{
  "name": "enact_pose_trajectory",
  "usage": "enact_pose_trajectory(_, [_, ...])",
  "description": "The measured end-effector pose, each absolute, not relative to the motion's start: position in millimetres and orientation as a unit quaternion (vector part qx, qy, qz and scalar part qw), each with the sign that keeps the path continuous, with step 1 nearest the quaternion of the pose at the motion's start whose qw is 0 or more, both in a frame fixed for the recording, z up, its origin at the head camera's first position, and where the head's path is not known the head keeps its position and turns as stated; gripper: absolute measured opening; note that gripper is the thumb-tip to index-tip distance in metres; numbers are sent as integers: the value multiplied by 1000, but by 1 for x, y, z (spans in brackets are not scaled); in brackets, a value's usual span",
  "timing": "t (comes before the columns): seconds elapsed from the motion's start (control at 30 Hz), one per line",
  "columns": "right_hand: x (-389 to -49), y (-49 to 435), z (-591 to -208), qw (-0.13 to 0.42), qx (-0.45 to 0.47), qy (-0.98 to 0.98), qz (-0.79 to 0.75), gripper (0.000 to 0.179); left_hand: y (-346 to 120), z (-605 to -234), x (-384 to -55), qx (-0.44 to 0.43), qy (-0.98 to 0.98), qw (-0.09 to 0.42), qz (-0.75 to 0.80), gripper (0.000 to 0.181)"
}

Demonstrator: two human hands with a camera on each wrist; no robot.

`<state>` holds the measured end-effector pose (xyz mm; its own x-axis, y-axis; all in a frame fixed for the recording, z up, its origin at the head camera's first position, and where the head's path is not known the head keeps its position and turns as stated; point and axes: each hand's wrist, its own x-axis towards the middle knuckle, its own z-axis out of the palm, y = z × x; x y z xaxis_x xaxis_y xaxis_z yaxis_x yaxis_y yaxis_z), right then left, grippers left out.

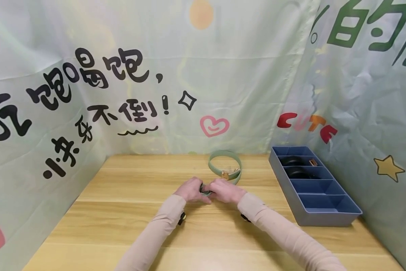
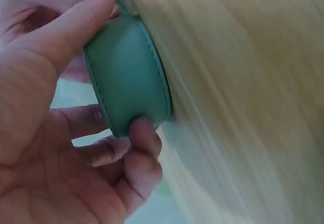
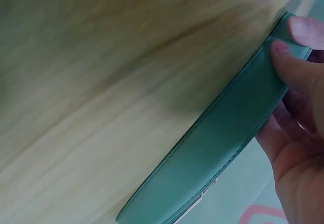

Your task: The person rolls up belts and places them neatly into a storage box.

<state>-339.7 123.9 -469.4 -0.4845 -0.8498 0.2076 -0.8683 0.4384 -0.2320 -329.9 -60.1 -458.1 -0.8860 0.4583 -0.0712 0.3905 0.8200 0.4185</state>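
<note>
A green leather belt (image 1: 216, 153) stands on its edge on the table, its far part forming a wide loop with a gold buckle (image 1: 225, 175). The near part is coiled tightly between the two hands. My left hand (image 1: 190, 189) grips this coil (image 2: 126, 74), thumb at one side and fingertips at the other. On the right, my right hand (image 1: 226, 191) pinches the strap (image 3: 217, 125) where it runs into the coil, beside the left fingers. In the head view the hands hide most of the coil.
To the right stands a grey-blue box (image 1: 325, 219) with several compartments in a row. Two of them hold black coiled belts (image 1: 299, 173), one showing a gold buckle (image 1: 313, 162). Printed cloth walls (image 1: 243, 94) border the wooden table (image 1: 132, 214) at the back and sides.
</note>
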Motion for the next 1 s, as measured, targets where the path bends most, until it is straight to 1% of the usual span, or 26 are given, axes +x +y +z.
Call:
enact_pose_trajectory(0.07, [-340, 125, -468, 22, 502, -851, 154, 20, -60, -458, -331, 227, 949, 86, 202, 40])
enact_pose_trajectory(0.17, [-340, 128, -467, 11, 492, -858, 145, 30, -62, -456, -334, 256, 942, 95, 194, 32])
enact_pose_trajectory(0.23, [-340, 129, -466, 10, 490, -860, 141, 33, -64, -455, -334, 277, 937, 102, 187, 33])
enact_pose_trajectory(0.3, [-340, 128, -467, 11, 493, -858, 142, 30, -65, -454, -333, 290, 937, 110, 162, 39])
enact_pose_trajectory(0.43, [-340, 124, -470, 19, 498, -854, 150, 17, -64, -456, -327, 271, 950, 125, 94, 64])
enact_pose_trajectory(0.57, [-340, 121, -469, 17, 489, -857, 161, 12, -64, -465, -327, 247, 961, 110, 61, 80])
enact_pose_trajectory(0.7, [-339, 120, -469, 12, 482, -863, 153, 12, -66, -466, -327, 237, 964, 100, 70, 86])
enact_pose_trajectory(0.87, [-338, 121, -469, 0, 481, -865, 146, 11, -69, -462, -326, 229, 964, 112, 81, 91])
enact_pose_trajectory(0.93, [-338, 122, -469, -11, 480, -864, 150, 15, -70, -463, -328, 238, 961, 114, 80, 91])
enact_pose_trajectory(1.0, [-339, 125, -469, -17, 472, -868, 152, 24, -70, -464, -330, 249, 958, 118, 83, 89])
